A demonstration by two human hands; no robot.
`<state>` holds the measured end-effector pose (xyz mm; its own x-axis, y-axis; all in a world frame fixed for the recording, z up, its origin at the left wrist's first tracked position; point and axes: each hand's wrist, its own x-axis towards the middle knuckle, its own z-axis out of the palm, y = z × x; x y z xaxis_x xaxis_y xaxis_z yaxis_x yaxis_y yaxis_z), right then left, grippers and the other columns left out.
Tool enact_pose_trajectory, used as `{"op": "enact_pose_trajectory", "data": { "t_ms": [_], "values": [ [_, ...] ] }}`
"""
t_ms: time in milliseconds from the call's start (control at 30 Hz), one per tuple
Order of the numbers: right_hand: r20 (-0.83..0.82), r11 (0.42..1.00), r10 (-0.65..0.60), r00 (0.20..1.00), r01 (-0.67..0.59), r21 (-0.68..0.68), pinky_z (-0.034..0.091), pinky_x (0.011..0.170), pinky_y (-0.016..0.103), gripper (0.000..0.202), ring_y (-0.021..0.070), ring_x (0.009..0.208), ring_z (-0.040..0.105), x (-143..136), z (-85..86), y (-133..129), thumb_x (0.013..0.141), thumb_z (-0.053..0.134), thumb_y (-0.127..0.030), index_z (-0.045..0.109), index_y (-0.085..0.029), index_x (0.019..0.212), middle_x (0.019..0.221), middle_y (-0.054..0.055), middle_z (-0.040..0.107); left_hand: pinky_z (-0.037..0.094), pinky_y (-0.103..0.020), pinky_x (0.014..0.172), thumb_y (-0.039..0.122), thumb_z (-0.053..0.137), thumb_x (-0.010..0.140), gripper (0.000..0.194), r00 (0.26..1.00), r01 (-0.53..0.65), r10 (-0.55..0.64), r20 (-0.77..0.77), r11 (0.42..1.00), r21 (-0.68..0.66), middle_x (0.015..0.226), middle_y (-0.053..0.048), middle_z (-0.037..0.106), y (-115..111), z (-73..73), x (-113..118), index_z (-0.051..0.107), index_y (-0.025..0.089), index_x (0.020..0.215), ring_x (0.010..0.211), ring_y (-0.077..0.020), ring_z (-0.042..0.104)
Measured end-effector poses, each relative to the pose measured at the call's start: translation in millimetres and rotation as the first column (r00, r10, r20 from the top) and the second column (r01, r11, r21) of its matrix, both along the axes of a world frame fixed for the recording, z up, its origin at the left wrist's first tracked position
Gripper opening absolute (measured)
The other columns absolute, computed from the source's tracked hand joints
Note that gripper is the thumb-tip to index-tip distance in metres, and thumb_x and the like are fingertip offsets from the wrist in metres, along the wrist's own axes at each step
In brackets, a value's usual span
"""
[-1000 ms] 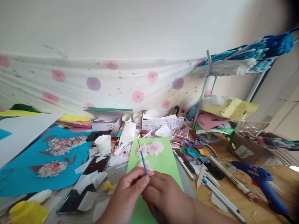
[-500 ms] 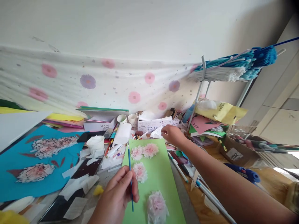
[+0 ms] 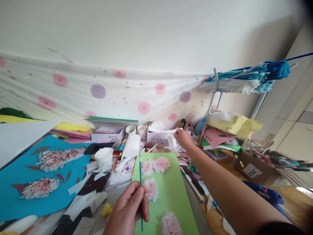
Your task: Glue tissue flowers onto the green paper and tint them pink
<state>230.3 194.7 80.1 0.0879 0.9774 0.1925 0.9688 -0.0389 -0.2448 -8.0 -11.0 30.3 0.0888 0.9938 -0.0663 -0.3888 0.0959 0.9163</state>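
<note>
My left hand (image 3: 130, 206) grips a slim blue paintbrush (image 3: 141, 182), its tip pointing up. Behind it lies a green sheet (image 3: 171, 182) bearing pink-and-white tissue paper flowers, such as one near its top (image 3: 161, 164) and another at the bottom (image 3: 171, 224). Stretched out to the back of the table, my right hand (image 3: 182, 138) has its fingers pinched together. A piece of thin white paper (image 3: 173, 144) hangs at its fingertips, in front of a white box (image 3: 158, 138) with handwriting.
A blue sheet (image 3: 70, 192) with paper flowers lies left, near a white tub (image 3: 104, 157) and paper scraps (image 3: 80, 205). Markers (image 3: 192, 184) line the green sheet's right side. A rack (image 3: 215, 81) of pipe cleaners, a cardboard box (image 3: 251, 166) and a blue glue gun (image 3: 266, 192) stand right.
My right hand's fingers have closed, and the white paper beside it has shifted and now hangs below them. The left hand still holds the paintbrush. The whole view has shifted slightly.
</note>
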Motion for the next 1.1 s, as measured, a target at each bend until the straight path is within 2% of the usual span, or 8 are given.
{"op": "enact_pose_trajectory", "data": {
  "t_ms": [133,400,533,667,733,800,867,1100],
  "values": [
    [-0.114,0.993,0.035,0.993,-0.021,0.120,0.049,0.071,0.026,0.037,0.0151,0.087,0.062,10.9,16.7,-18.1,0.099,0.030,-0.030,0.059,-0.012,0.112,0.104,0.010,0.065,0.035,-0.021,0.052,0.050,0.066,0.076,0.034,0.999,-0.009,0.011,-0.041,0.999,0.037,0.051,0.005,0.050,-1.3,0.6,2.3,0.056,0.017,0.074,0.049,-0.0098,0.045],
    [-0.254,0.997,0.031,0.967,-0.013,0.072,0.051,0.084,0.041,0.030,0.0206,0.099,0.060,-24.2,-16.3,-14.3,0.091,0.055,-0.033,0.057,-0.015,0.115,0.116,0.009,0.059,0.033,-0.021,0.050,0.053,0.065,0.074,0.037,0.995,-0.007,0.012,-0.098,0.999,0.045,0.050,0.006,0.049,7.6,-13.7,5.0,0.053,0.018,0.071,0.048,-0.0097,0.044],
    [-0.424,0.996,-0.009,0.906,0.046,0.078,0.052,0.082,0.040,0.028,0.0199,0.097,0.061,-20.2,11.2,-11.3,0.092,0.054,-0.031,0.057,-0.015,0.114,0.114,0.009,0.060,0.034,-0.020,0.052,0.054,0.063,0.077,0.037,0.994,0.005,0.001,-0.113,0.999,0.051,0.050,0.006,0.048,7.9,-11.7,-0.4,0.054,0.018,0.074,0.049,-0.0093,0.043],
    [-0.617,0.981,0.154,0.772,-0.044,0.190,0.052,0.069,0.032,0.034,0.0206,0.082,0.065,-25.5,41.3,-54.5,0.093,0.043,-0.033,0.060,-0.013,0.115,0.097,0.011,0.069,0.035,-0.021,0.052,0.053,0.060,0.080,0.036,0.993,0.016,-0.006,-0.118,0.996,0.082,0.050,0.005,0.049,2.4,-7.5,0.5,0.054,0.018,0.074,0.049,-0.0098,0.043],
    [-0.704,0.959,0.281,0.652,-0.168,0.227,0.052,0.064,0.029,0.034,0.0164,0.073,0.065,-39.5,36.1,-92.8,0.091,0.045,-0.039,0.061,-0.019,0.113,0.089,0.005,0.070,0.035,-0.022,0.053,0.052,0.059,0.081,0.036,0.991,0.030,-0.015,-0.129,0.993,0.113,0.050,0.005,0.049,-0.1,-7.4,2.1,0.053,0.018,0.072,0.049,-0.0101,0.043],
    [-0.905,0.862,0.401,0.143,-0.394,0.320,0.050,0.063,0.028,0.033,0.0157,0.070,0.063,-57.4,17.3,-131.1,0.079,0.063,-0.041,0.064,-0.017,0.101,0.086,0.006,0.070,0.035,-0.022,0.052,0.053,0.056,0.082,0.036,0.986,0.067,-0.044,-0.159,0.988,0.140,0.050,0.005,0.049,-1.9,-8.6,3.4,0.052,0.019,0.073,0.048,-0.0101,0.043],
    [-0.941,0.821,0.301,-0.153,-0.461,0.337,0.046,0.060,0.025,0.030,0.0135,0.067,0.061,-74.4,-5.9,-159.4,0.073,0.072,-0.037,0.064,-0.016,0.093,0.083,0.004,0.069,0.034,-0.021,0.050,0.055,0.054,0.083,0.037,0.973,0.118,-0.084,-0.215,0.982,0.150,0.050,0.005,0.049,-3.0,-10.3,4.5,0.052,0.019,0.074,0.046,-0.0097,0.043],
    [-0.901,0.878,0.210,-0.380,-0.333,0.345,0.036,0.049,0.018,0.039,0.0066,0.050,0.050,-91.9,-29.0,-171.8,0.052,0.086,-0.020,0.050,-0.017,0.067,0.062,-0.005,0.061,0.026,-0.019,0.040,0.064,0.046,0.081,0.045,0.863,0.241,-0.182,-0.471,0.968,0.066,0.045,0.007,0.044,-6.8,-12.0,6.7,0.045,0.021,0.070,0.038,-0.0079,0.034]
  ]
}}
